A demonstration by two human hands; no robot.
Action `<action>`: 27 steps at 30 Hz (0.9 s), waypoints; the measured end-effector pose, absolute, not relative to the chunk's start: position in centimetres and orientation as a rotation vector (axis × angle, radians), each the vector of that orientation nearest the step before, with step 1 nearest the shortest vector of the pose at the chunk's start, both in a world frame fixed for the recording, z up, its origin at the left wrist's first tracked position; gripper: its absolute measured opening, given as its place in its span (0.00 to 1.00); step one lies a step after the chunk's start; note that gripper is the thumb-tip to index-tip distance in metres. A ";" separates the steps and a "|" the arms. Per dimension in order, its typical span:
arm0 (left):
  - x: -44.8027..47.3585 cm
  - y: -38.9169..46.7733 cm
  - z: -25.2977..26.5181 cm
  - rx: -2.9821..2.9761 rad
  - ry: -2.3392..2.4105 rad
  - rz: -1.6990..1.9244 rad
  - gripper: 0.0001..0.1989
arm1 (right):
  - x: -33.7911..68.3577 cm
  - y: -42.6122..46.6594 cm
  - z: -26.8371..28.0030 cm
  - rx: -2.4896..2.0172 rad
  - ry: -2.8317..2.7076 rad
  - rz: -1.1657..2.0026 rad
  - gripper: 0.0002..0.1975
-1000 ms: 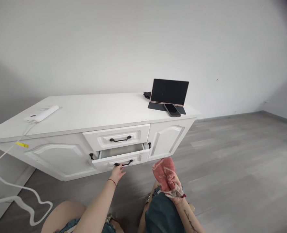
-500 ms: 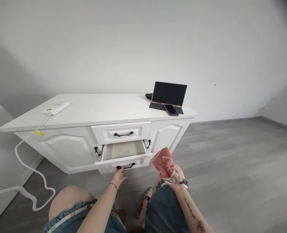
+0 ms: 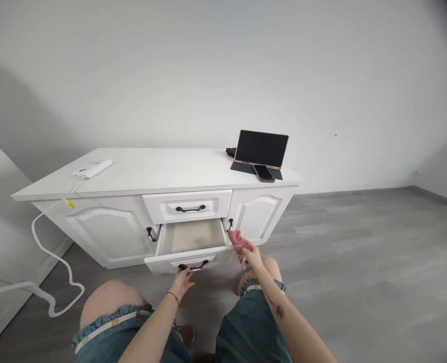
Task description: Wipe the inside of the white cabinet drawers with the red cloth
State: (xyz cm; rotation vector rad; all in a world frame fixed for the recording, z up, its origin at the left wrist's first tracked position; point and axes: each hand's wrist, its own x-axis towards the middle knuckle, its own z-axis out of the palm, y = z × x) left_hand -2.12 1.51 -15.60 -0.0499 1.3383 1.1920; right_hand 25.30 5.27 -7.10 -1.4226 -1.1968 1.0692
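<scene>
The lower drawer of a white cabinet stands pulled out, its pale inside showing a few small dark specks. My left hand has its fingers hooked on the left end of the drawer's black handle. At the drawer's right front corner, my right hand grips a bunched pink cloth, part of it hidden by the fingers. Above, the upper drawer is closed.
On the white cabinet top stand a tablet and a phone at the right. A white power strip lies at the left, its cord hanging to the floor. My knees are close before the cabinet.
My right hand has carried the pink cloth forward and left, from above my knee to the drawer's right corner. The drawer appears slightly further out, my left hand still on its handle.
</scene>
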 end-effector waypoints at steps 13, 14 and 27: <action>-1.8 0.0 -15.8 -0.049 1.335 1.218 0.09 | 24.3 3.5 -9.7 -1.536 -1.879 0.604 0.21; -1.8 -0.4 -15.9 -0.046 1.332 1.220 0.10 | 24.4 3.4 -9.5 -1.550 -1.878 0.615 0.21; -1.6 -3.1 -16.7 -0.011 1.311 1.216 0.08 | 25.4 3.2 -8.2 -1.393 -1.105 1.213 0.19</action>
